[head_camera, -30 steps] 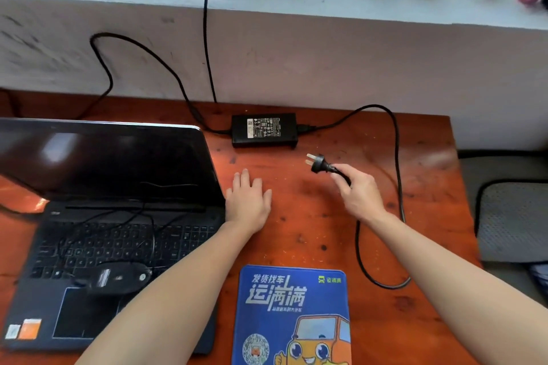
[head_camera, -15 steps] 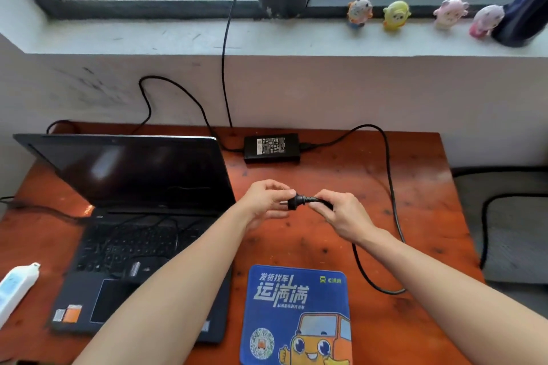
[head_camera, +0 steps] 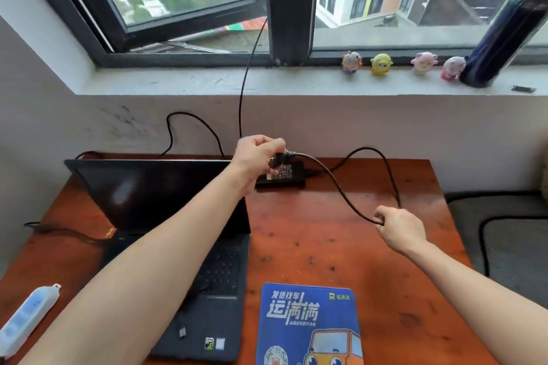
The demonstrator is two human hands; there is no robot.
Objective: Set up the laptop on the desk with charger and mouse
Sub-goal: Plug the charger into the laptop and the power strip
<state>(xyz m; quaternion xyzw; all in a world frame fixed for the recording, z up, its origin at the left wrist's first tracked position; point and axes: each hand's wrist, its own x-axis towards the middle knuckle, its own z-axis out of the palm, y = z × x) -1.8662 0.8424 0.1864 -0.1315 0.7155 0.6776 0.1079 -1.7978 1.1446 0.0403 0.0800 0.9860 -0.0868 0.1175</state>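
Open black laptop (head_camera: 166,201) at left of table (head_camera: 311,216), screen dark. Left hand (head_camera: 256,157) raised, fingers clenched round black plug (head_camera: 279,157) above charger brick (head_camera: 284,180) at table's back edge. Thin black cable (head_camera: 341,193) sagging rightward, pinched in fingers of right hand (head_camera: 400,230).

At my table (head_camera: 326,231) I count one laptop (head_camera: 148,195), one charger brick (head_camera: 284,179), one plug (head_camera: 278,158) on one cord (head_camera: 339,191), one blue mouse pad (head_camera: 308,326) and one white power strip (head_camera: 26,320). On the windowsill (head_camera: 178,83): four toy figures (head_camera: 381,64), one dark bottle (head_camera: 504,32).
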